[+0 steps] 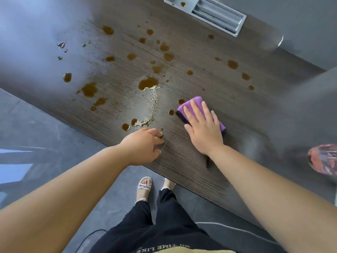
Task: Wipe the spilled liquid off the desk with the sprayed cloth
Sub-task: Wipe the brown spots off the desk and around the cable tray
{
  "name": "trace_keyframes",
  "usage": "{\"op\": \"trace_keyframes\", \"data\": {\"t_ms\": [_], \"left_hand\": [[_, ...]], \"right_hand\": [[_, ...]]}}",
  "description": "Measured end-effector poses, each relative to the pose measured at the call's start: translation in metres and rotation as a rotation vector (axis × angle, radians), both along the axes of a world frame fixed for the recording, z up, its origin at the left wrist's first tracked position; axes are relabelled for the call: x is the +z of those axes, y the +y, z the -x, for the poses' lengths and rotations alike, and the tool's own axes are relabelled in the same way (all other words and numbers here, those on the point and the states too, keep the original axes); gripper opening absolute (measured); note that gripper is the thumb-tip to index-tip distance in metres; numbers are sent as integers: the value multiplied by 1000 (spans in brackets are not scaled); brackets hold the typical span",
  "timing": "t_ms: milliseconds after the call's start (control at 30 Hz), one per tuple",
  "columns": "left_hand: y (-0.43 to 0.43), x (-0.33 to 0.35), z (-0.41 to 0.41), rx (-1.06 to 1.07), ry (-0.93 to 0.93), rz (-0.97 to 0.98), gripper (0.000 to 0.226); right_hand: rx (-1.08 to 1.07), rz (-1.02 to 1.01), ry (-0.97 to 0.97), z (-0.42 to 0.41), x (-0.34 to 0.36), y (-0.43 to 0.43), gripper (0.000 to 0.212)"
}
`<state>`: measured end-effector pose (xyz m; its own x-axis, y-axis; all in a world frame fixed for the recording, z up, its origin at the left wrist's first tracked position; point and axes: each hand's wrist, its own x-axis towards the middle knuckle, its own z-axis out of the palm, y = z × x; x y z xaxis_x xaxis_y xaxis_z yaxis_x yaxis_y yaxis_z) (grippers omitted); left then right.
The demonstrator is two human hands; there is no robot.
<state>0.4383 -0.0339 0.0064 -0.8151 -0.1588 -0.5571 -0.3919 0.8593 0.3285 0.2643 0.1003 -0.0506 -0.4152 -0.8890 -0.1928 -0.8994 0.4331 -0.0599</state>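
Cloth (pixel 193 104): purple, folded, lying flat on the tabletop (pixel 186 172) toward its front edge, at the right side of the spill (pixel 148 83). Pressing down on it with the right hand (pixel 202 129), fingers straight and slightly spread, covering most of it. Resting the left hand (pixel 144 145) on bare wood just to the left, fingers loosely curled, gripping nothing, tips touching the surface; hands apart from each other.

Lying just beside the cloth's left edge: two brown drops (pixel 171 112), not touching it. Spreading beyond them: more than twenty further brown spots and puddles, the largest up the middle, with one streak (pixel 154 102) of beaded clear wetness running from it toward the left hand.

Sitting at the far edge: one grey inset tray (pixel 209 14), holding a single brown spot. Showing at the right edge: one red patterned thing (pixel 322 159), too blurred to identify. Standing on the grey floor (pixel 45 128) below: two feet in white sandals (pixel 144 185).
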Motion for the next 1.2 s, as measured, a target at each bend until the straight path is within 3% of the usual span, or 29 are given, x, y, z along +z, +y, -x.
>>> {"op": "trace_keyframes", "data": {"t_ms": [67,100,267,333,433,500,567,667,700,767,900,967,1100,1133,1200], "left_hand": [[-1,-1,-1,-14,-9,-2,45],[-2,-1,-2,-19,-12,-3,45],[0,-2,-5,-22,9,-6,45],[2,-2,-8,-16,22,-1,46],[3,-6,-13,-20,35,-8,50],[3,-8,-18,-18,31,-20,53],[5,-10,-19,-17,35,-29,53],[6,-9,-21,20,65,-69,50],[5,-8,-21,60,87,-99,48],[1,-5,-27,149,152,-136,42],[-8,-4,-51,279,271,-21,33],[-12,-5,-62,337,284,40,32],[-18,-10,-75,426,260,127,31],[-19,-10,-79,449,258,140,30],[-17,-10,-84,476,264,155,30]], "right_hand": [[163,12,-25,17,1,18,56],[138,17,-5,29,0,19,56],[-424,-5,21,20,4,-31,56],[-282,50,1,-9,2,-35,55],[190,59,4,-15,-5,0,54],[288,45,-2,6,-4,12,53],[124,77,33,19,-2,2,53],[-320,41,40,4,0,-39,55],[-356,42,40,-10,1,-49,55],[-188,86,9,-37,0,-48,55],[346,113,15,-26,-8,2,52],[254,136,66,-5,-11,8,52],[-357,154,44,-42,-8,-28,54],[-350,144,44,-61,-8,-33,54],[-95,145,49,-83,-9,-22,55]]}}
